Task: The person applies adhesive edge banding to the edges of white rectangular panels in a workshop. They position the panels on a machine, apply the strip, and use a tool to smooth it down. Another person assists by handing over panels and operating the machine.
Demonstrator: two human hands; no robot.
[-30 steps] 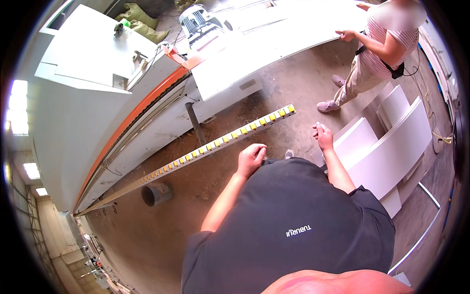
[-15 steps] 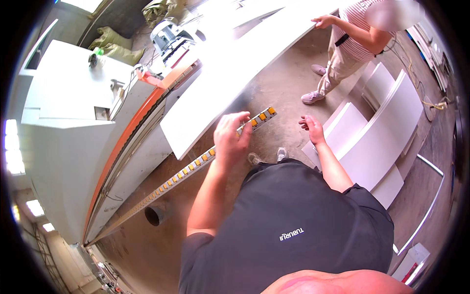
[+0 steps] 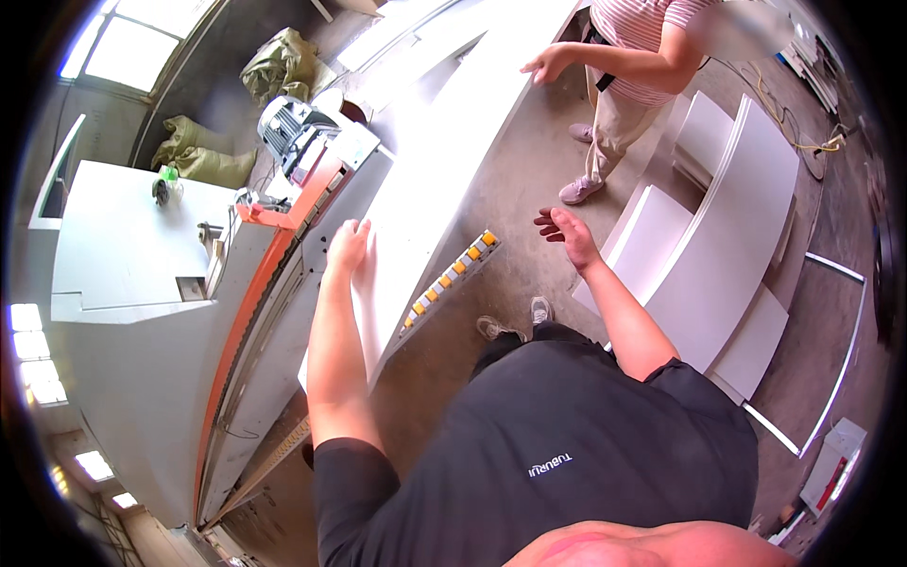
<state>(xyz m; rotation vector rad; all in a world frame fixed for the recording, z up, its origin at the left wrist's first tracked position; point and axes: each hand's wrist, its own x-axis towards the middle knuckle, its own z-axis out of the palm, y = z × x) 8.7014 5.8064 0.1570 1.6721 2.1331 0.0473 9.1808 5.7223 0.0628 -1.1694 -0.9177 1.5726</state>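
A long white panel [image 3: 427,194] slants from the upper middle down toward me, overlapping the machine's bed. My left hand [image 3: 348,248] is at the panel's left edge with its fingers closed over it, partly hidden. My right hand [image 3: 570,236] hangs in the air right of the panel, fingers loosely bent and apart, holding nothing. Between my hands, a rail with yellow rollers [image 3: 446,282] sticks out from under the panel's right edge. At the far end a co-worker's hand [image 3: 548,64] touches the panel's right edge.
To the left stands a large grey machine with an orange guard rail [image 3: 248,326] and a motor [image 3: 286,128]. Stacked white panels [image 3: 723,241] lie at my right, beside a thin white frame [image 3: 858,331]. A co-worker [image 3: 628,80] stands beyond them. Cables [image 3: 789,132] trail over the floor.
My left hand has moved from above the roller rail to the panel's left edge. The panel has come nearer me and covers more of the rail. My right hand remains free.
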